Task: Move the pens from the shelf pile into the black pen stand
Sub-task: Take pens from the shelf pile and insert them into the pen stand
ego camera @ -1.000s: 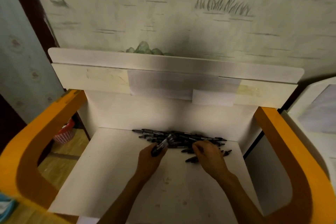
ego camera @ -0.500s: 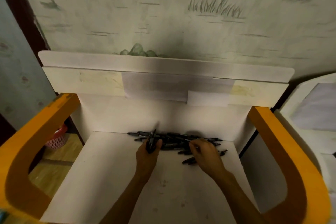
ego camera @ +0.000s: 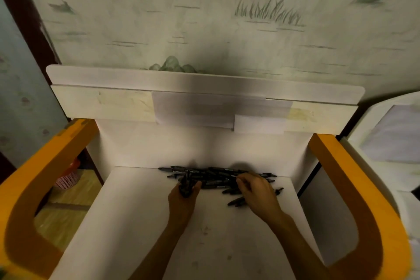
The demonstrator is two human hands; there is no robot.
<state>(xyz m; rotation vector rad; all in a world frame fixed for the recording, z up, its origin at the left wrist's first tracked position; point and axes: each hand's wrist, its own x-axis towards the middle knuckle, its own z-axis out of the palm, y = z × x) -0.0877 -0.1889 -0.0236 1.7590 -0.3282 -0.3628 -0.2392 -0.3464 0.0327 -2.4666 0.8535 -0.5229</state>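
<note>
While the person leaned over the white shelf [ego camera: 141,229], both hands were at the pile of black pens [ego camera: 218,178] lying against the back wall. The left hand [ego camera: 183,198] gripped a small bunch of pens [ego camera: 186,186], fingers curled round them, the bunch pointing up and away toward the pile and touching its near edge. The right hand [ego camera: 256,193] rested on the pile's right part, fingers bent down among the pens; I could not tell whether it pinched one or merely touched them. Two loose pens [ego camera: 236,201] lay just left of that hand, a little apart from the heap, and another tip [ego camera: 279,190] showed past its right side. Orange side panels [ego camera: 43,166] flanked the shelf. A pink basket [ego camera: 68,177] stood on the floor beyond the left panel. I saw no pen stand from where I stood.
</note>
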